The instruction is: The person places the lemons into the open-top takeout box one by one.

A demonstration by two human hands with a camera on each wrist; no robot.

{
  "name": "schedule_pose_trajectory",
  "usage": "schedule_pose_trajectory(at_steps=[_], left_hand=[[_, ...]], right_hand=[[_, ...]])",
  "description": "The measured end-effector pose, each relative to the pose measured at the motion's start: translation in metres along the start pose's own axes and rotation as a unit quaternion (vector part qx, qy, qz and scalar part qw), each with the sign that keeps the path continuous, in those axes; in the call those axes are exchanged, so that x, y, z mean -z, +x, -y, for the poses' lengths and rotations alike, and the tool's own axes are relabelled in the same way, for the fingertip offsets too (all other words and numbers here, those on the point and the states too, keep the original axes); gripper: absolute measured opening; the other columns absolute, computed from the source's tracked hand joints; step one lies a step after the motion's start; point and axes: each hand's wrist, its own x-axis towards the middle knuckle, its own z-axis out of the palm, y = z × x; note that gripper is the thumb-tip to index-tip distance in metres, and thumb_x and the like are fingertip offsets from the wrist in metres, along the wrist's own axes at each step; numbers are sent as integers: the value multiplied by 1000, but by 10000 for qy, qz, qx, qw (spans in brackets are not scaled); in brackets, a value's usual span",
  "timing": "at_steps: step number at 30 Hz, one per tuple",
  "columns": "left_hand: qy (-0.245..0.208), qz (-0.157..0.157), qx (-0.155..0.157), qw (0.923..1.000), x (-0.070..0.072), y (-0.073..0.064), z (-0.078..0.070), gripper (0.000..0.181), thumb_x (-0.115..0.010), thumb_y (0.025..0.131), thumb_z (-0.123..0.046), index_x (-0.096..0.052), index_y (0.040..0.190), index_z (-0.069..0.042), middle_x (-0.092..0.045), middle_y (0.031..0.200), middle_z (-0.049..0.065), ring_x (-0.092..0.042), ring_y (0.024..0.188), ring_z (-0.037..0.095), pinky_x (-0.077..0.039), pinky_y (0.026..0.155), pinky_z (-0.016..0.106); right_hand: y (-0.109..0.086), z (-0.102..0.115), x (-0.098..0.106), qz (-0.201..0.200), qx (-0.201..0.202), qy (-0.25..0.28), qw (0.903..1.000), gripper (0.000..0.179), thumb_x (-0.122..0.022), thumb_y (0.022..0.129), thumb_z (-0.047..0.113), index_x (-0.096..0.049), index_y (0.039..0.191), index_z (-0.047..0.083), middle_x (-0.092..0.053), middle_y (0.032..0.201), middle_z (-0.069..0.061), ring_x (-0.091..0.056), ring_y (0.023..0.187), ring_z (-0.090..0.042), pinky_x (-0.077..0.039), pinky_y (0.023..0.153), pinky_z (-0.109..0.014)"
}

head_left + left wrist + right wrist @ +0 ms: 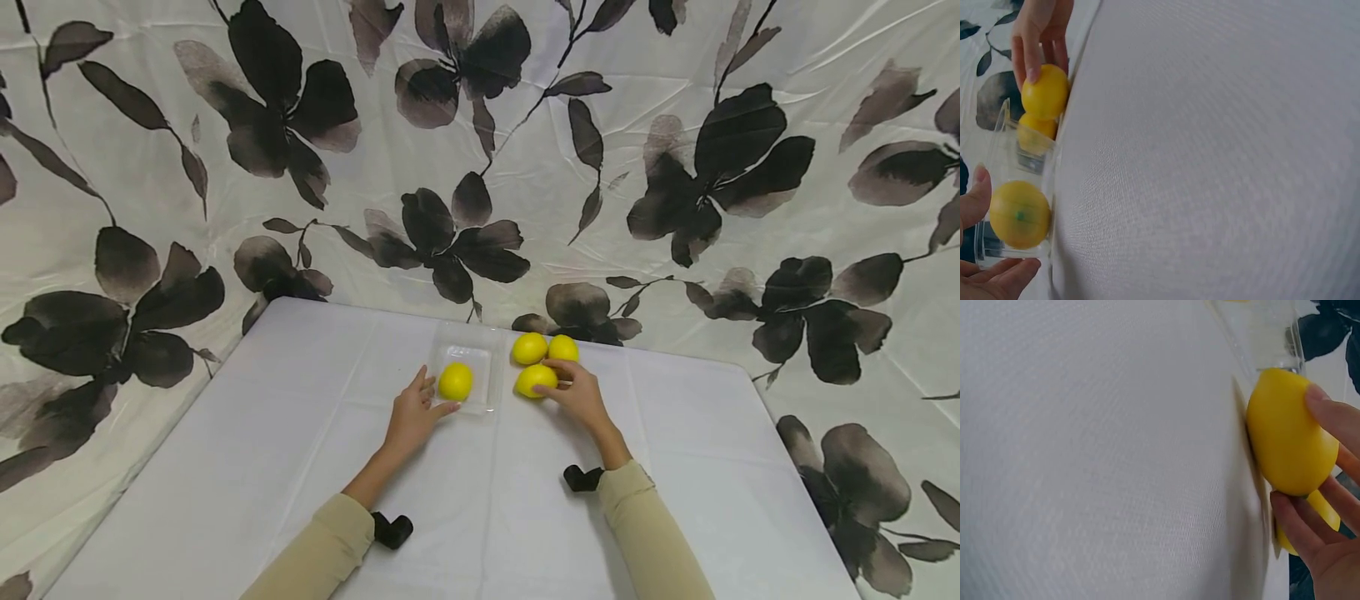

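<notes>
A transparent plastic container (486, 392) stands near the far edge of the table with one yellow lemon (455, 382) inside. My left hand (411, 417) holds the container at its near left corner, thumb along the near side and fingers at the left side. To the right of the container, my right hand (581, 398) grips another lemon (1288, 434) between thumb and fingers. Whether that lemon still touches the table I cannot tell. Just behind it lie two more lemons, one on the left (528, 348) and one on the right (563, 347), partly hidden by the right hand.
A white cloth (300, 467) covers the table. Behind the far edge hangs a pale curtain (585, 200) with dark printed flowers. Black camera mounts sit at the left wrist (393, 531) and the right wrist (582, 478).
</notes>
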Motion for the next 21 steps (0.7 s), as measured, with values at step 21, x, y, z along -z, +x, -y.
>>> schedule_pose_trajectory(at_steps=[21], left_hand=[[-53, -27, 40, 10000, 0, -1, -1, 94, -81, 82, -21, -25, 153, 6, -47, 146, 26, -55, 126, 41, -50, 102, 46]], right_hand=[[14, 37, -16, -282, 441, 549, 9971, 51, -85, 77, 16, -67, 123, 6, -62, 129, -16, -65, 111, -34, -58, 93, -42]])
